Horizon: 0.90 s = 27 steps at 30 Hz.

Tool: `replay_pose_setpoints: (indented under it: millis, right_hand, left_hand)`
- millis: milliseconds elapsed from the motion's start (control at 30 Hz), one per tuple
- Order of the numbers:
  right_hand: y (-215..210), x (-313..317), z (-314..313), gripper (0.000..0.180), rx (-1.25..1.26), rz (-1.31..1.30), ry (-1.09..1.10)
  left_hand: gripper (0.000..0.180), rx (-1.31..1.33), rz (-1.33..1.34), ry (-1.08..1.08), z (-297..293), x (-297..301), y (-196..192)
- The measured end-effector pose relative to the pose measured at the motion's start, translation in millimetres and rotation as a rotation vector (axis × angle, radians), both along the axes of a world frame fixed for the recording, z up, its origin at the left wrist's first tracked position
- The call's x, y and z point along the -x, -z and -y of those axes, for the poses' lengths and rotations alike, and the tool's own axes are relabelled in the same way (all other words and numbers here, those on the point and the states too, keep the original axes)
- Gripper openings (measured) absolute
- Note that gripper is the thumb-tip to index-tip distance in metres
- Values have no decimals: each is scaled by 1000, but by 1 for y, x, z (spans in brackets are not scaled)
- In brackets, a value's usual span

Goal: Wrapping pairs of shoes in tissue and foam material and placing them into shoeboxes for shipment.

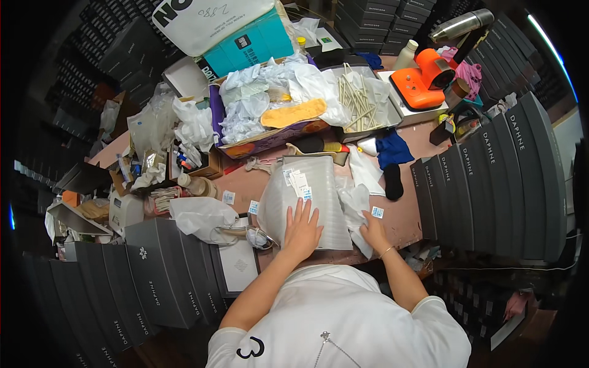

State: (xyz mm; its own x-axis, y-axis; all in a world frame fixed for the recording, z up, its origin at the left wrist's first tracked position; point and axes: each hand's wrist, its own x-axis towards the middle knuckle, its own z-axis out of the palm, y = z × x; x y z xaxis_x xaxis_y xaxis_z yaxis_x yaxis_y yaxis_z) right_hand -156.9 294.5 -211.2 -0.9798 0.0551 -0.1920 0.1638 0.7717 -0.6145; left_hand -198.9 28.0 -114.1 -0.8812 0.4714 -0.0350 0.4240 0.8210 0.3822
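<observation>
Both hands work at the near edge of a pink table (405, 214). Her left hand (302, 228) lies flat, fingers spread, pressed on a translucent plastic bag (310, 193) of pale, ribbed stuff. That bag sits in the middle of the table just in front of the person, its long axis running away from the body toward the far clutter, the near end under the palm. Three small white labels (297, 182) lie on its upper part. The right hand (372, 230) rests just right of the bag, fingers curled and pinching a crumpled sheet of white tissue paper (356, 205); a thin bracelet circles that wrist. One small blue-and-white sticker (377, 212) lies just beyond its fingertips, and two more like it (229, 197) lie left of the bag.

Grey shoe boxes stand in two rows: one row (485, 178) on the right, about seven counted, another (141, 276) at lower left, about seven, with the ends cut off by the dark rim. Farther back an open box (276, 138) holds heaped white paper and one orange insole (293, 113). One orange device (423, 76) sits on a tray at the far right, and a dark blue cloth (392, 149) lies near the middle. What the bag contains is hard to make out through the plastic
</observation>
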Motion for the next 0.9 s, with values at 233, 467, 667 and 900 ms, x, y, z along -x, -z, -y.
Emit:
replay_pose_setpoints:
  millis: [233, 467, 667, 900]
  right_hand:
    - [-159, 7, -46, 37, 297, -290, 171]
    - [-183, -4, 116, 35, 181, -759, -310]
    - [-243, 3, 112, 34, 554, -595, -733]
    - [-233, 76, 122, 40, 621, 26, -676]
  left_hand:
    - [62, -366, 265, -22, -9, 21, 18]
    - [50, -1874, 1023, -639, -27, -30, 1]
    - [54, -1392, 320, -344, 98, -33, 35]
    - [45, -1215, 727, -454, 128, -66, 21]
